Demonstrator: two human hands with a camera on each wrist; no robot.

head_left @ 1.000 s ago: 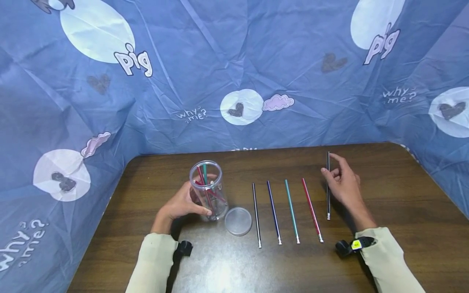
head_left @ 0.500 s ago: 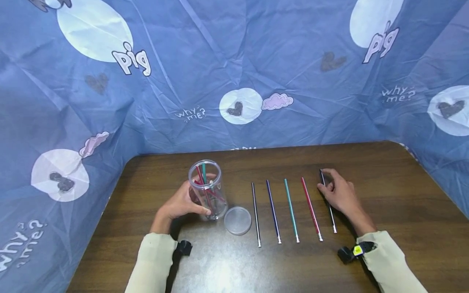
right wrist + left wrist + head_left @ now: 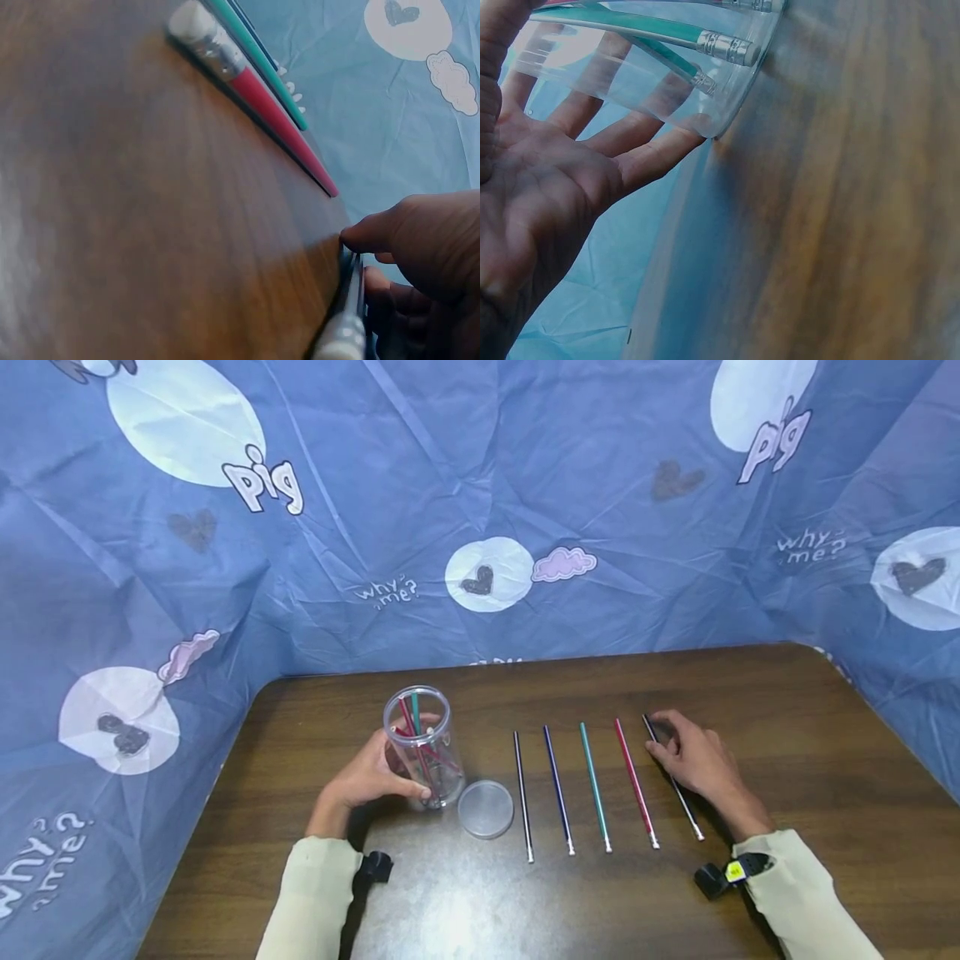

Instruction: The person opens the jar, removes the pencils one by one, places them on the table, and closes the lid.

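My left hand (image 3: 378,770) curls round a clear jar (image 3: 448,781) holding several red and green pencils; the left wrist view shows the fingers behind the jar wall (image 3: 652,90). At the right, my right hand (image 3: 697,758) pinches a black pencil (image 3: 678,793) near its upper end, its eraser end toward me. In the right wrist view, thumb and fingers of the right hand (image 3: 420,262) are at that pencil (image 3: 349,311). Left of it lie a red pencil (image 3: 637,783), a green pencil (image 3: 596,787), a blue pencil (image 3: 558,789) and another black pencil (image 3: 523,797), roughly side by side.
A round clear lid (image 3: 486,809) lies beside the jar, left of the pencils. The brown wooden table (image 3: 570,910) meets a blue printed cloth (image 3: 375,510) along its back edge and at both sides.
The right hand has moved left and toward me with its black pencil, which now slants beside the red one. The left hand still grips the jar.
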